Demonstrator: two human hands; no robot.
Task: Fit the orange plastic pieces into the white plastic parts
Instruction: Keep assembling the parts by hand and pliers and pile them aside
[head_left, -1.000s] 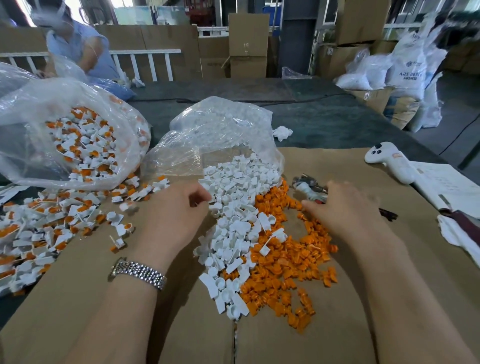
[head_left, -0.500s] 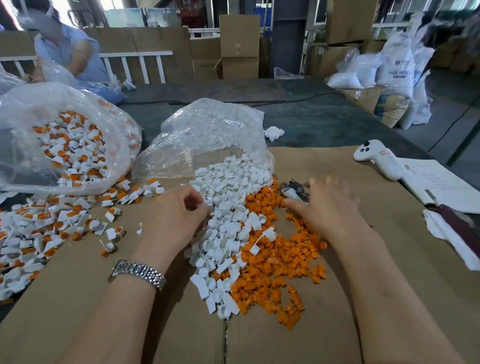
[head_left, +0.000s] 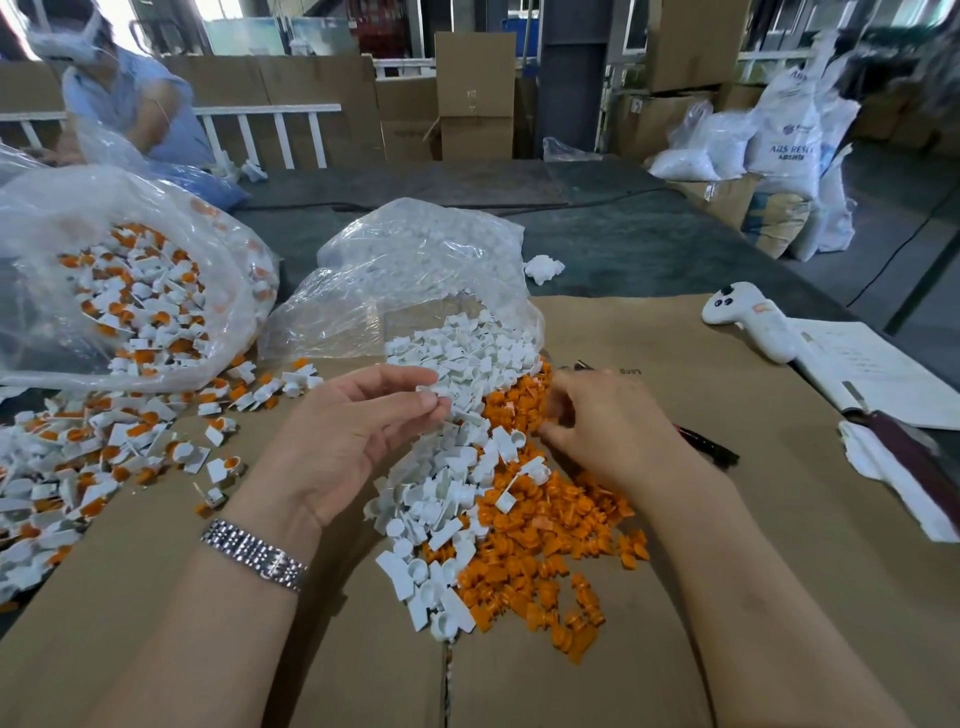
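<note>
A heap of white plastic parts spills from a clear bag down the middle of the cardboard. Orange plastic pieces lie in a heap against its right side. My left hand is turned palm up over the left edge of the white heap and pinches a white part between thumb and fingertips. My right hand rests on the upper end of the orange heap, its fingers and thumb curled round an orange piece.
A second clear bag at the left holds fitted white-and-orange parts, and more lie loose below it. A white controller, papers, a dark pen and a white cloth sit at the right. Another person sits at far left.
My left hand has turned palm up and lifted a white part from the heap. My right hand has moved left from the metal object to the top of the orange heap.
</note>
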